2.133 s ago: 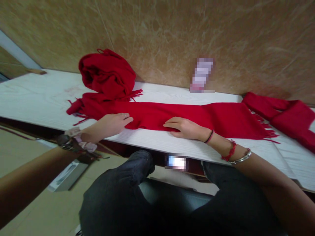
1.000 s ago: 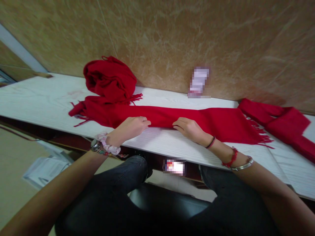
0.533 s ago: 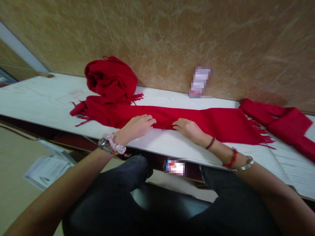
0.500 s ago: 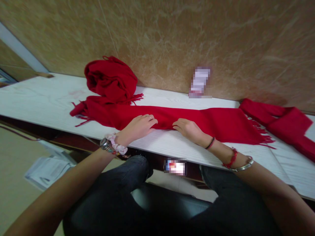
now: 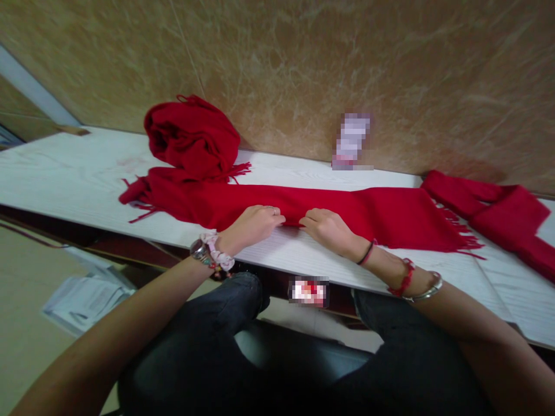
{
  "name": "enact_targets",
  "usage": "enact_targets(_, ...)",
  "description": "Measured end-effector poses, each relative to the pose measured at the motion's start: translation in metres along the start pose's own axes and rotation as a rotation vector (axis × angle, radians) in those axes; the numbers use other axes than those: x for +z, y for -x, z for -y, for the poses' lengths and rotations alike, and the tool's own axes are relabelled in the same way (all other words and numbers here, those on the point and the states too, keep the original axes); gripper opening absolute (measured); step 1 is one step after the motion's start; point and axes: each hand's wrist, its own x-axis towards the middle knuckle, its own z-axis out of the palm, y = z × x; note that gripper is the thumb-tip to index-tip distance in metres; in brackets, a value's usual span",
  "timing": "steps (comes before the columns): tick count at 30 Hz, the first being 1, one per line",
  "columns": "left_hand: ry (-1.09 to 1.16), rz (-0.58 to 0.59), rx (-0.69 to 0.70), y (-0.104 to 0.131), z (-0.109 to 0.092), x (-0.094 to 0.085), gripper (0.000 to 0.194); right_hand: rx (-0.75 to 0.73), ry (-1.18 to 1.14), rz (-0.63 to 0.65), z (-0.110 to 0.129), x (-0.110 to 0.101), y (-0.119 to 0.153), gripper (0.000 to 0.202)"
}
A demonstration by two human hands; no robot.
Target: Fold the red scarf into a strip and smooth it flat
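A long red fringed scarf (image 5: 381, 216) lies stretched along the white table, its right end flat with the fringe showing and its left end bunched. My left hand (image 5: 258, 225) is closed on the scarf's near edge around its middle. Just to the right, my right hand (image 5: 327, 228) pinches the same edge, with a small gap between the two hands. The fingertips of both hands are partly hidden. Behind the scarf's left part sits a bundled red scarf (image 5: 193, 138). Another folded red cloth (image 5: 498, 208) lies at the right, touching the fringed end.
The narrow white tabletop (image 5: 56, 167) runs against a brown marbled wall (image 5: 269, 69). A blurred-out upright item (image 5: 353, 138) leans at the wall. Below the front edge are a pixelated screen (image 5: 309, 292), my legs, and papers (image 5: 87, 300) on the lower left.
My left hand has slid a little to the right along the scarf's edge and its fingers have closed more. My right hand has shifted slightly left, narrowing the gap between them.
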Motion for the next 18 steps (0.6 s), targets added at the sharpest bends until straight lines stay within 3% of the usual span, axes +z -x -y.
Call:
enact_targets(13, 0.108, -0.014, 0.033, -0.001, -0.007, 0.001, 0.021, 0.014, 0.004, 0.011, 0.002, 0.001, 0.002, 0.023)
enact_targets(18, 0.09, 0.029, 0.044, 0.003, -0.008, 0.0, 0.03, -0.089, -0.161, 0.1, -0.006, -0.015, 0.018, 0.025)
